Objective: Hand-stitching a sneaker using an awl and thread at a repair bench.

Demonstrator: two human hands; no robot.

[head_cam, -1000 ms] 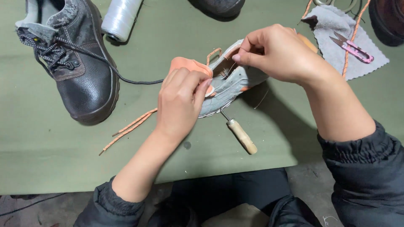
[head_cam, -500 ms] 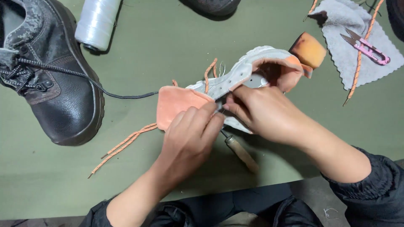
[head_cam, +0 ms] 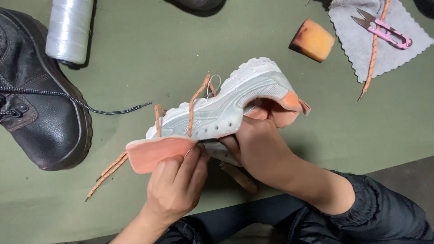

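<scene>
Head view: R hand (head_cam: pixel 262 151) grips grey-orange sneaker (head_cam: pixel 226 113), L hand (head_cam: pixel 178 185) pinching its orange insole (head_cam: pixel 153 153)

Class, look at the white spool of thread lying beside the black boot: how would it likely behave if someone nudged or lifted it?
The white spool of thread lies on its side and looks cylindrical, so a nudge would probably roll it across the green table. Its glossy wound surface may be slightly slippery. Fully wound, it is likely fairly dense for its size.
</scene>
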